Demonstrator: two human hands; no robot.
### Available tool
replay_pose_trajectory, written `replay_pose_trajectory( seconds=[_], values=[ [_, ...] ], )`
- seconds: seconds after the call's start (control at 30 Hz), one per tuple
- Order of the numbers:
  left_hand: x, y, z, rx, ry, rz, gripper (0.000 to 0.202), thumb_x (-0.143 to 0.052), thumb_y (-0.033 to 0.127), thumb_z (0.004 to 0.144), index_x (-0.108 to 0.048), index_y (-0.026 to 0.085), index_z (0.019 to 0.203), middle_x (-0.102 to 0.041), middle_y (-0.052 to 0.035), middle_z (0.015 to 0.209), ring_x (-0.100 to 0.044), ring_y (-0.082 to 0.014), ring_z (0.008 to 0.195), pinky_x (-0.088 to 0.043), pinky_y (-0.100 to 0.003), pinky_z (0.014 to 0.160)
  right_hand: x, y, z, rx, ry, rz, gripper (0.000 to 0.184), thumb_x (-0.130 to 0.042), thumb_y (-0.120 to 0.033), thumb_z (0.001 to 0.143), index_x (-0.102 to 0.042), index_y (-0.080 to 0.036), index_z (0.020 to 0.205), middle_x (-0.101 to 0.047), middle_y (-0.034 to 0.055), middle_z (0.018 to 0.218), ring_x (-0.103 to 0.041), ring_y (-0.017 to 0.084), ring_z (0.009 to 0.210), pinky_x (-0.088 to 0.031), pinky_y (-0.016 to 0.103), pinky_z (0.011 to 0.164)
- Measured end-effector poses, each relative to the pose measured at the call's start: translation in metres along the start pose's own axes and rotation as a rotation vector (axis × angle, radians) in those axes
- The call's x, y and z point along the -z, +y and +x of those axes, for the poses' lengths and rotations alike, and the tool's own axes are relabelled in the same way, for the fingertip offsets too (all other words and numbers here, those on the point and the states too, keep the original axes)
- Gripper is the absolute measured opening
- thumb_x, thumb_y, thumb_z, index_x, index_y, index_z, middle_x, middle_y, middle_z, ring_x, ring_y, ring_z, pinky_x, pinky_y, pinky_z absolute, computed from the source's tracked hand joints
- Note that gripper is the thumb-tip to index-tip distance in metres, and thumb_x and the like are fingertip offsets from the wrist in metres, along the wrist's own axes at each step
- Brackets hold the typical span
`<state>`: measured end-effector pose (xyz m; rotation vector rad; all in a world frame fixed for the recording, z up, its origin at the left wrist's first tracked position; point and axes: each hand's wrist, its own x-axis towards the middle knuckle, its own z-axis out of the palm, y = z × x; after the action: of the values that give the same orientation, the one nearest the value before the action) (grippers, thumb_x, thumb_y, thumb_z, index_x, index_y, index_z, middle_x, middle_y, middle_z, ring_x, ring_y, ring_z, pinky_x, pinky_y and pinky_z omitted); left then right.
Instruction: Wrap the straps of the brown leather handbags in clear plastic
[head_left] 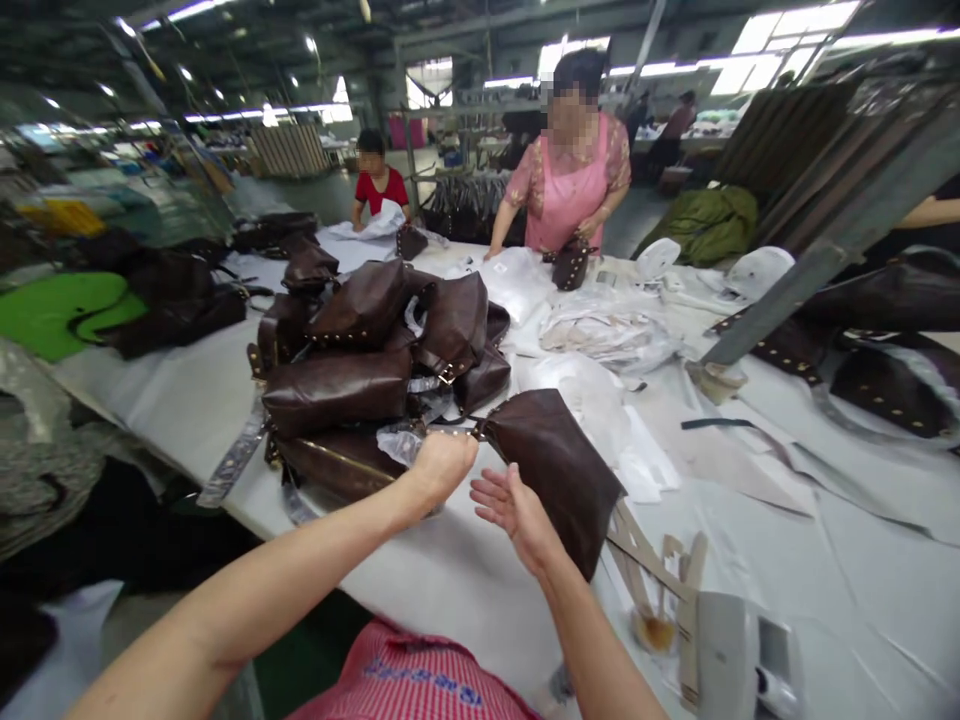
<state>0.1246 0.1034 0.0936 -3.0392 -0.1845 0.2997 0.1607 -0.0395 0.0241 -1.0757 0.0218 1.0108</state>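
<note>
1. Through the head view, I see the fingers of my left hand (444, 466) curled tight, apparently clamped on a studded strap (454, 431); the hold itself is partly hidden. If they have only the strap's edge, I think it could slip out under a pull.
2. The fingers of my right hand (517, 508) are apart, palm turned toward the left ones, and look to hold nothing. The brown bag (559, 460) is just beyond them and to their right, resting on the desk (457, 580) as far as I can tell; I cannot say whether they touch it. Without a second hold, a tug could twist the bag.
3. Clear plastic wrap (397, 445) sits just left of the left fingers. It could get caught in the grip and tear.
4. The pile of bags (337, 390) rises beyond and left of the left fingers; a careless sweep could send the upper ones sliding.
5. Pale strips (649, 567) lie right of the right fingers, beside the bag, with a grey machine (724, 650) farther that way. Dragging the bag there might scatter the strips or knock the machine.
</note>
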Motion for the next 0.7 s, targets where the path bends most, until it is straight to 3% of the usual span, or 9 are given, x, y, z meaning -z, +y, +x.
replay_pose_trajectory(
  seconds=[0.1, 0.2, 0.27, 0.33, 0.43, 0.5, 0.6, 0.7],
  values=[
    [-0.001, 0.012, -0.006, -0.027, 0.051, -0.007, 0.026, -0.039, 0.007, 0.09, -0.06, 0.007, 0.105, -0.063, -0.0179, 0.1, -0.065, -0.025, 0.085, -0.051, -0.033, 0.069, -0.038, -0.016, 0.03, -0.038, -0.06, 0.047, 0.049, -0.052, -0.061, 0.083, -0.066, -0.014, 0.09, -0.072, 0.0106, 0.083, -0.069, 0.021, 0.08, -0.054, 0.033, 0.072],
    [0.003, 0.006, -0.012, -0.033, 0.111, -0.091, 0.033, -0.045, 0.008, 0.087, -0.052, 0.009, 0.119, -0.059, -0.0172, 0.111, -0.064, -0.0237, 0.09, -0.051, -0.033, 0.071, -0.049, -0.03, 0.053, 0.012, 0.045, 0.032, 0.025, -0.063, -0.038, 0.079, -0.061, -0.014, 0.069, -0.067, 0.0037, 0.06, -0.066, 0.018, 0.062, -0.055, 0.032, 0.065],
    [0.015, -0.01, -0.016, -0.054, 0.11, -0.201, 0.039, -0.056, 0.017, 0.084, -0.05, 0.013, 0.123, -0.061, -0.0139, 0.111, -0.063, -0.0244, 0.094, -0.05, -0.033, 0.075, -0.046, -0.038, 0.062, 0.038, 0.052, 0.023, 0.016, -0.063, -0.025, 0.077, -0.059, -0.014, 0.066, -0.064, 0.0023, 0.055, -0.064, 0.017, 0.055, -0.056, 0.034, 0.062],
    [0.033, -0.034, -0.019, -0.086, 0.05, -0.299, 0.044, -0.066, 0.029, 0.078, -0.055, 0.015, 0.117, -0.065, -0.01, 0.103, -0.063, -0.0251, 0.093, -0.048, -0.031, 0.076, -0.041, -0.046, 0.065, 0.028, 0.005, 0.045, 0.01, -0.059, -0.02, 0.08, -0.06, -0.013, 0.072, -0.069, 0.0059, 0.062, -0.066, 0.018, 0.056, -0.057, 0.036, 0.063],
    [0.063, -0.068, -0.023, -0.106, -0.212, -0.329, 0.03, -0.07, 0.035, 0.071, -0.066, 0.016, 0.093, -0.068, -0.0051, 0.08, -0.064, -0.0231, 0.075, -0.046, -0.027, 0.065, -0.032, -0.063, 0.07, 0.043, -0.02, 0.135, 0.013, -0.05, -0.018, 0.088, -0.06, -0.012, 0.081, -0.073, 0.0136, 0.082, -0.071, 0.022, 0.071, -0.058, 0.039, 0.067],
    [0.08, -0.08, -0.031, -0.099, -0.343, -0.226, 0.019, -0.068, 0.032, 0.069, -0.069, 0.016, 0.079, -0.067, -0.0057, 0.071, -0.063, -0.0235, 0.068, -0.044, -0.027, 0.06, -0.025, -0.075, 0.073, 0.1, -0.019, 0.238, 0.017, -0.045, -0.017, 0.091, -0.06, -0.013, 0.082, -0.073, 0.0143, 0.089, -0.072, 0.023, 0.081, -0.058, 0.04, 0.073],
    [0.097, -0.08, -0.06, -0.069, -0.307, -0.041, 0.015, -0.06, 0.025, 0.071, -0.07, 0.016, 0.076, -0.068, -0.0101, 0.071, -0.065, -0.0267, 0.071, -0.047, -0.031, 0.065, -0.016, -0.089, 0.078, 0.19, -0.049, 0.404, 0.022, -0.04, -0.015, 0.093, -0.061, -0.015, 0.086, -0.073, 0.0114, 0.093, -0.07, 0.022, 0.091, -0.057, 0.042, 0.082],
    [0.097, -0.071, -0.11, -0.063, -0.256, -0.081, 0.024, -0.051, 0.021, 0.073, -0.071, 0.018, 0.088, -0.069, -0.0108, 0.079, -0.066, -0.0272, 0.075, -0.049, -0.034, 0.072, -0.011, -0.091, 0.079, 0.193, -0.098, 0.476, 0.022, -0.039, -0.017, 0.094, -0.061, -0.015, 0.092, -0.073, 0.0105, 0.096, -0.069, 0.021, 0.094, -0.056, 0.042, 0.087]
  ],
)
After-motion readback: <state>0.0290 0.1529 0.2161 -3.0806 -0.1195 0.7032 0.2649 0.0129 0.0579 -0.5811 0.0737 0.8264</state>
